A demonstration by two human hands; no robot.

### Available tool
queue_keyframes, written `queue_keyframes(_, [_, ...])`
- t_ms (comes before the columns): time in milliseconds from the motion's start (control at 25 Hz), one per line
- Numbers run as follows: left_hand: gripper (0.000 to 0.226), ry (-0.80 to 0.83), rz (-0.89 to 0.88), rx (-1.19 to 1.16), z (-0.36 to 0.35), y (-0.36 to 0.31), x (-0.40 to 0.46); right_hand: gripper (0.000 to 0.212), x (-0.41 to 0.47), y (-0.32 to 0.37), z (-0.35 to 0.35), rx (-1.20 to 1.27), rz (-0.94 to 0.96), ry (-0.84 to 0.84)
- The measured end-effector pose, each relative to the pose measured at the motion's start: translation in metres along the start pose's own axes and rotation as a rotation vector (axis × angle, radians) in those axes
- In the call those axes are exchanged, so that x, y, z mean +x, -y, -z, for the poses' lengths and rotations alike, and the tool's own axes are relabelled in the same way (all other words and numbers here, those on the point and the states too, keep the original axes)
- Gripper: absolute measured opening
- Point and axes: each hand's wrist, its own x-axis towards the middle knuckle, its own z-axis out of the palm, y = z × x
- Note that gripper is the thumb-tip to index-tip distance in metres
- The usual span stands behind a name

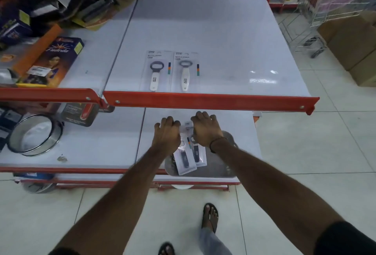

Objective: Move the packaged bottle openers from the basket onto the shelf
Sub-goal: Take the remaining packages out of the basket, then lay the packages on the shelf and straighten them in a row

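Two packaged bottle openers with white handles (155,71) (185,72) lie side by side near the front of the upper white shelf (223,41). Below, a shallow metal basket (220,165) rests on the lower shelf. My left hand (167,135) is closed on a packaged opener with a dark handle (184,161), held over the basket. My right hand (205,128) grips a second dark-handled pack (197,156) right beside the first. Both packs' upper ends are hidden under my fingers.
A red rail (209,100) edges the upper shelf. Boxed goods (50,61) crowd the upper left. A round sieve (34,134) and a cutter pack (81,112) lie on the lower shelf at left. A wire trolley (317,10) and cardboard boxes (354,39) stand on the right.
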Motion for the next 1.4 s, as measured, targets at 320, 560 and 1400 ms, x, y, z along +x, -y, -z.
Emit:
queue_keyframes(320, [0.024, 0.045, -0.126, -0.278, 0.063, -0.026, -0.045, 0.033, -0.071, 0.007, 0.035, 0.127, -0.011, -0.218])
queue_keyframes(560, [0.038, -0.310, -0.302, -0.294, 0.144, -0.042, -0.082, 0.028, -0.130, 0.004, 0.107, 0.070, -0.042, -0.601])
queue_keyframes(1400, [0.037, -0.298, -0.116, -0.403, 0.262, -0.093, 0.094, 0.022, -0.036, -0.110, 0.285, 0.220, -0.185, -0.593])
